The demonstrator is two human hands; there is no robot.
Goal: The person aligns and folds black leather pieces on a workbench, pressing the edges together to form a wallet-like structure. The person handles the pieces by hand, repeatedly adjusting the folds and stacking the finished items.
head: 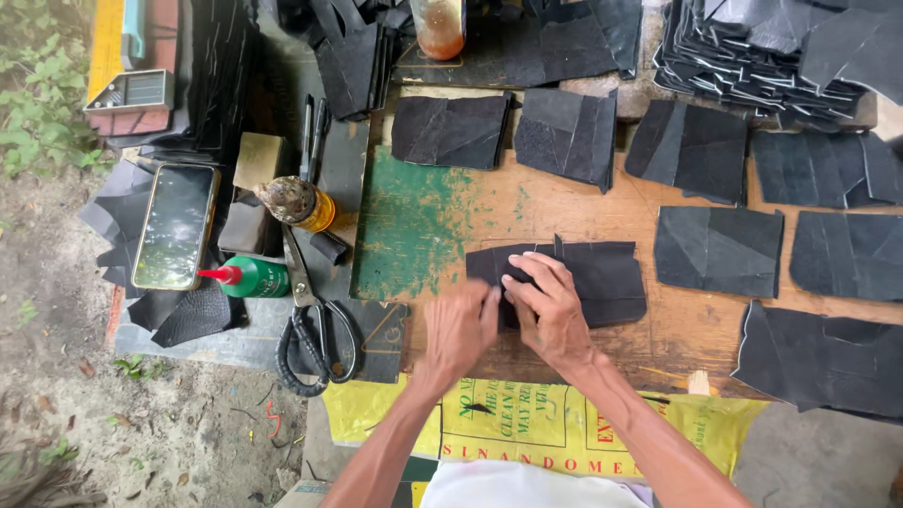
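black leather piece flat under fingers of left hand, right hand; fingers pressing, uncurled.

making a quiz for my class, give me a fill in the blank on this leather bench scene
1. Both hands, left hand and right hand, press on a ____ leather piece.
2. The scissors lie to the ____ of the hands.
3. The glue bottle is green with a ____ tip.
4. The phone lies with its screen facing ____.

Missing words: black; left; red; up
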